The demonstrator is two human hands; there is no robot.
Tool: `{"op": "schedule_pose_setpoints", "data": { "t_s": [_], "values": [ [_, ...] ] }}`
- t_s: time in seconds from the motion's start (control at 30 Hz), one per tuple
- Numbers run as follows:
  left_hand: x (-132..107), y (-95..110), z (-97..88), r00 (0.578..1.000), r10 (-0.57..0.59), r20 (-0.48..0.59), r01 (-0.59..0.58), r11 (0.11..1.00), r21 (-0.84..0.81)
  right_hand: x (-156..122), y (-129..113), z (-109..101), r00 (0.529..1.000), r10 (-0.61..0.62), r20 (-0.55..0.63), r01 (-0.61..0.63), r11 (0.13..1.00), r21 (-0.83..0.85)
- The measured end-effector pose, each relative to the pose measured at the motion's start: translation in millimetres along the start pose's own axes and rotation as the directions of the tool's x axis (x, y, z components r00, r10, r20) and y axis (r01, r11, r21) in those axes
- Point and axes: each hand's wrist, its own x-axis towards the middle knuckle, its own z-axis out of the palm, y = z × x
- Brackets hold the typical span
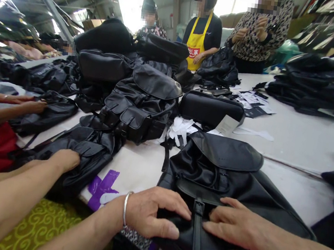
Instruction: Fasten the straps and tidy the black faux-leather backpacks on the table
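In front of me a black backpack [229,153] lies on the white table, its flap toward the far side. A strap with a buckle [197,226] hangs down the front pocket nearest to me. My left hand [159,211], with a silver bangle at the wrist, rests on the pocket left of the strap, fingers stretched and thumb apart. Right of the strap, my right hand [242,229] touches the pocket flap with its fingers spread. Neither hand visibly grips anything. Part of the bag's lower end is hidden by my hands and the frame edge.
On my left, a co-worker's hand [67,160] works on another black backpack [91,148]. Bags are piled ahead, including a flapped backpack [146,98]. White paper strips [181,131] and tags [252,99] lie on the table [299,137]. More bags [314,86] are stacked right. Several people stand opposite.
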Motion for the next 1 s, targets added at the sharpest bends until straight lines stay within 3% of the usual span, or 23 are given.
{"op": "schedule_pose_setpoints", "data": {
  "t_s": [0.2,0.4,0.63,0.83,1.0],
  "values": [
    [-8,1,5.4,0.999,-0.037,0.035,0.035,0.998,0.055,3,-6,-3,0.998,-0.070,-0.002,0.070,0.998,0.002],
    [-8,-5,11.4,0.998,-0.044,0.048,0.038,0.992,0.118,4,-13,0,0.993,-0.052,0.107,0.058,0.997,-0.046],
    [-9,-22,24.6,0.975,0.191,-0.111,-0.162,0.959,0.232,-4,-5,2,0.992,-0.119,0.050,0.124,0.985,-0.120],
    [-13,-20,25.3,0.990,0.121,-0.079,-0.094,0.955,0.281,-5,4,11,0.977,-0.212,0.039,0.214,0.973,-0.087],
    [-7,-16,21.1,0.994,0.024,-0.106,0.011,0.948,0.317,-4,7,18,0.999,-0.040,-0.015,0.038,0.992,-0.124]
  ]
}}
